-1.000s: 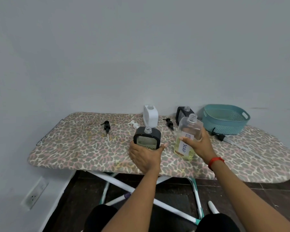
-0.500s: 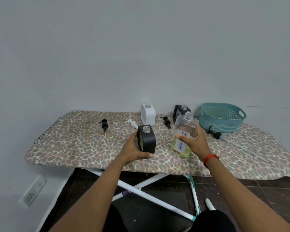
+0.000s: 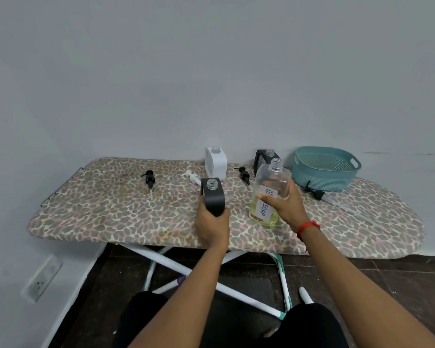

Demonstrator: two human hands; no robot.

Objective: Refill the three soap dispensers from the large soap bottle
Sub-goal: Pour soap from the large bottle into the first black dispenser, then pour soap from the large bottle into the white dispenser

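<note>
At frame centre: left grip (image 3: 212,227) clamps dispenser (image 3: 215,198), right grip (image 3: 288,209) clamps bottle (image 3: 263,210). We'd hold dispenser upright, pour slowly, mouth over mouth.

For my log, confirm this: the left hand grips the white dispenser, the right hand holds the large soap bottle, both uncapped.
Not right. The head view shows the left hand gripping a black dispenser; the white dispenser stands untouched at the back of the ironing board. The rest holds: the right hand holds the large soap bottle, and both are uncapped.
</note>
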